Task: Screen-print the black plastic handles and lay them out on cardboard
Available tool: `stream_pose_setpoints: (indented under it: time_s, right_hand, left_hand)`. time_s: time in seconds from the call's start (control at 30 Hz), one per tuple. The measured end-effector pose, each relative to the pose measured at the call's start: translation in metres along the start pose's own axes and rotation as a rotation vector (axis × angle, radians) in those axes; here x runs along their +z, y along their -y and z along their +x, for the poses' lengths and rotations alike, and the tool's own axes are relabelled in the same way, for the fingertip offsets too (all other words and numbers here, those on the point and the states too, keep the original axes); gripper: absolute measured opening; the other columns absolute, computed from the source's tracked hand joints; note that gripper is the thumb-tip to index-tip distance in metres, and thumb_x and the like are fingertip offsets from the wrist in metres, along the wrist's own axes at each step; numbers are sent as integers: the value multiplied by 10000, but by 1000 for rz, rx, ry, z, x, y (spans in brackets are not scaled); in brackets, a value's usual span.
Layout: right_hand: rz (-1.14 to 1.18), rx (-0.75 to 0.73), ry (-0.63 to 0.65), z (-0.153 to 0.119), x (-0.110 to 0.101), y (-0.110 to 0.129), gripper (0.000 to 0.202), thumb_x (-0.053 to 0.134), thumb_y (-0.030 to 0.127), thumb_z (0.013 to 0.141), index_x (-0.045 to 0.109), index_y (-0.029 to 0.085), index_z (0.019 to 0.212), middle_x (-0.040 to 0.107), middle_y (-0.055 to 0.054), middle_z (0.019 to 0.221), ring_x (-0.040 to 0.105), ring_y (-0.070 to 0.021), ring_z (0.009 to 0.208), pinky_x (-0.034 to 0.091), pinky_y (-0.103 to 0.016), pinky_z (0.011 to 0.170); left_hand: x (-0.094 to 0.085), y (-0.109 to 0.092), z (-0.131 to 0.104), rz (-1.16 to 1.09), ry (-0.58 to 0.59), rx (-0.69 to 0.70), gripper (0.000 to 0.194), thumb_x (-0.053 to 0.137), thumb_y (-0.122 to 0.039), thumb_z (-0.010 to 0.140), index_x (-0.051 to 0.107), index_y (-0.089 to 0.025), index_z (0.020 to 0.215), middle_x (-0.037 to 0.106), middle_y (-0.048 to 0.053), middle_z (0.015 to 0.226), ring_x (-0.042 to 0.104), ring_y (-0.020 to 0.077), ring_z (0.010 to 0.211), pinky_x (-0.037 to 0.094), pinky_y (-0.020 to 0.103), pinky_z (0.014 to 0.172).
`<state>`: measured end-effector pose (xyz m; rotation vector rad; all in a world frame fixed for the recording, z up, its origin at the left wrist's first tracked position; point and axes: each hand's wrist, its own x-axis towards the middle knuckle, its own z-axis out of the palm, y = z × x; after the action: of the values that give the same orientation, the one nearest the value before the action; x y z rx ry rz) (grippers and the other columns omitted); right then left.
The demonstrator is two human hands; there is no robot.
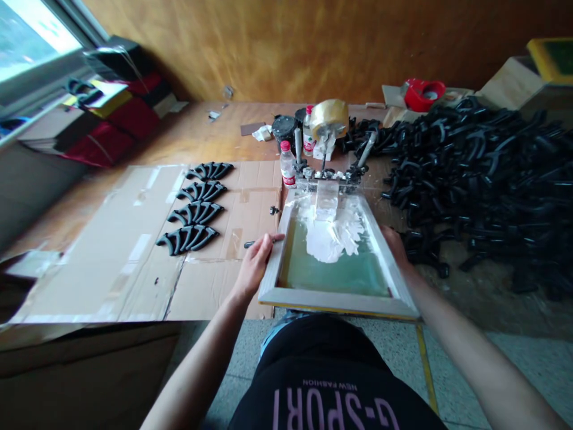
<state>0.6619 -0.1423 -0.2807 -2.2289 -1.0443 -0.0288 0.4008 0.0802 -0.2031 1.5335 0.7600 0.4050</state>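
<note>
A screen-printing frame point(339, 297) with a green mesh lies tilted in front of me, joined to a hinge clamp point(331, 174) at its far end. White ink point(326, 242) is spread over the upper mesh. My left hand point(254, 266) is beside the frame's left rim, thumb and fingers closed around a slim black piece point(249, 245) whose end pokes out to the left. At the right rim, my right hand point(394, 243) is partly behind the frame, its fingers hidden. A clear scraper-like block point(327, 200) rests on the inked area.
Several rows of curved black parts point(188, 240) lie on flattened cardboard point(134, 251) at left. A large heap of black parts point(474, 179) covers the right side. Plastic bottles point(287, 164), a tape roll point(330, 118) and a red tape dispenser point(423, 95) stand behind.
</note>
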Motion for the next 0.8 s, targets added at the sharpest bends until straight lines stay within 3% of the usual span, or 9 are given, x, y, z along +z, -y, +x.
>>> stream_pose_setpoints:
  time_s: [0.07,0.13,0.2,0.27,0.37,0.47,0.57,0.67,0.8]
  right_hand:
    - [-46,17,-101,23,-11,3,362,417,274,935,697,86,1066,683,-114,1037,647,-196,890,533,-327,844]
    - [-108,-75,-130,47,-8,25,390,596,265,856,627,127,1219,586,-147,1248,596,-253,1069,496,-385,935]
    - [-179,-208,-60,65,6,55,524,706,272,781,571,141,1270,517,-155,1328,527,-298,1161,458,-430,974]
    - [-239,-281,105,68,23,82,413,712,259,781,606,136,1161,590,-146,1198,546,-294,1095,462,-418,925]
    - [-304,-347,352,42,37,97,118,584,160,855,634,141,960,654,-102,926,595,-232,890,458,-333,786]
    - [-294,-555,484,8,26,90,205,481,60,862,637,151,958,662,-80,903,597,-200,849,423,-290,723]
    - [-208,-701,594,-3,9,83,167,530,79,839,650,180,895,672,-39,873,596,-174,808,397,-264,672]
    - [-169,-631,522,2,9,82,122,578,108,818,657,197,848,670,-23,841,591,-170,794,389,-260,654]
    - [-205,-644,354,-13,23,79,238,512,65,845,674,175,980,680,-70,948,582,-192,878,422,-284,711]
  left_hand:
    - [-2,40,-6,53,16,-80,560,551,-564,846,607,-203,1270,631,9,753,519,105,572,386,202,490]
    - [0,74,-3,93,19,-110,662,596,-521,825,482,-217,1403,637,9,782,547,121,617,412,208,524]
    - [3,98,4,145,24,-123,709,593,-496,829,407,-217,1455,639,15,802,564,131,649,427,215,547]
    - [4,112,10,194,42,-123,697,566,-496,845,393,-221,1462,637,17,803,572,136,660,432,218,556]
    - [3,119,14,221,45,-116,658,554,-512,848,445,-218,1426,648,24,820,593,150,697,452,231,590]
    - [2,121,12,217,23,-123,637,557,-525,842,493,-203,1388,673,45,878,620,174,775,480,255,654]
    - [3,121,11,224,19,-140,640,547,-540,843,496,-201,1384,683,55,916,628,184,804,488,271,687]
    - [4,117,10,193,13,-131,640,554,-538,836,514,-170,1359,682,57,906,626,178,791,487,269,692]
    - [6,109,8,166,19,-152,661,566,-547,820,514,-156,1350,666,41,823,614,163,703,461,243,592]
